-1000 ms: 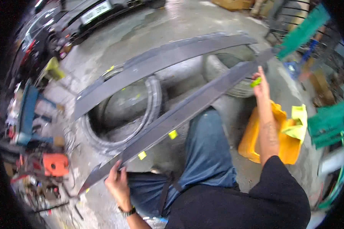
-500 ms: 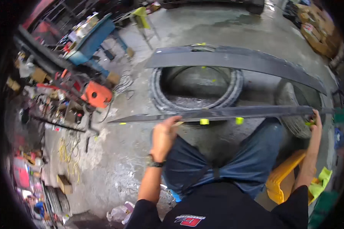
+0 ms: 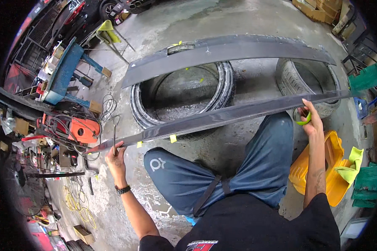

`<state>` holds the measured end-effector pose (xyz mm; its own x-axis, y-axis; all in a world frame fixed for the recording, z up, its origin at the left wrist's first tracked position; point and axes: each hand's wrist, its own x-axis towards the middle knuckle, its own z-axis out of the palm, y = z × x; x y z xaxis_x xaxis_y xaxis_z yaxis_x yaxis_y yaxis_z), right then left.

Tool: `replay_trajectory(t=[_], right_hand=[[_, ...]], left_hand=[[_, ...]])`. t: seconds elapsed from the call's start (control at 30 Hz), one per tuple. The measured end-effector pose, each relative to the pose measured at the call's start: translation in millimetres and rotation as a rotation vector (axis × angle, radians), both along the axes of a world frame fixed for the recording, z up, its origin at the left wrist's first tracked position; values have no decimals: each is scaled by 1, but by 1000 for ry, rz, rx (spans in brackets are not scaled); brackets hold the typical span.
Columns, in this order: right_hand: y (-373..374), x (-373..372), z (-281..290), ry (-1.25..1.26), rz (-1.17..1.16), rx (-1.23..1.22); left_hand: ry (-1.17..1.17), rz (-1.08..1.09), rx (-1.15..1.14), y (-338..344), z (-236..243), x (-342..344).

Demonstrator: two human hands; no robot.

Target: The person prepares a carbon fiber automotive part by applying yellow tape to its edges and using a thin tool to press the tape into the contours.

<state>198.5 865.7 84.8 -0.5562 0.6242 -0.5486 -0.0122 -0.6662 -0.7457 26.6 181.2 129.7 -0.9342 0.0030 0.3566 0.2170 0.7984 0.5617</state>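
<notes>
My left hand (image 3: 116, 161) grips the left end of a long dark grey panel (image 3: 213, 116), with a thin rod-like tool (image 3: 114, 133) in its fingers. Green-yellow tape tabs (image 3: 173, 138) hang from the panel's lower edge. My right hand (image 3: 313, 121) holds the panel's right part, with a roll of green tape (image 3: 299, 120) around or among its fingers. A second, curved dark panel (image 3: 234, 55) lies across two tyres (image 3: 224, 94) beyond the held one. My bent legs (image 3: 264, 154) are below the held panel.
A yellow plastic container (image 3: 299, 169) with a green-yellow cloth (image 3: 354, 161) stands at right. At left are an orange machine (image 3: 88, 129), coiled hoses (image 3: 77, 209), a blue stand (image 3: 63, 75) and clutter. A car (image 3: 88, 12) and cardboard (image 3: 316, 10) are at the back.
The held panel went from a steep diagonal to nearly level, and now tilts slightly up to the right. Both hands moved with it, and the camera's view turned left, then partly back right.
</notes>
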Motion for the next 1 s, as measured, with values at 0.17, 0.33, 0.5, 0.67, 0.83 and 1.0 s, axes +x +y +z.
replay_trajectory(t=[0.17, 0.33, 0.5, 0.67, 0.83, 1.0], right_hand=[[-24, 14, 9, 5, 26, 37], [-17, 19, 11, -42, 84, 101], [-21, 28, 16, -118, 148, 202], [-13, 39, 11, -171, 305, 291], [-12, 44, 13, -169, 324, 368], [-25, 49, 15, -135, 328, 379]], left_hand=[[0, 0, 83, -11, -4, 13], [9, 18, 156, -3, -7, 11], [-40, 84, 60, -8, -4, 17], [-38, 75, 17, -17, -13, 25], [-24, 90, -60, -9, -13, 35], [95, 233, 89, -11, 8, 67]])
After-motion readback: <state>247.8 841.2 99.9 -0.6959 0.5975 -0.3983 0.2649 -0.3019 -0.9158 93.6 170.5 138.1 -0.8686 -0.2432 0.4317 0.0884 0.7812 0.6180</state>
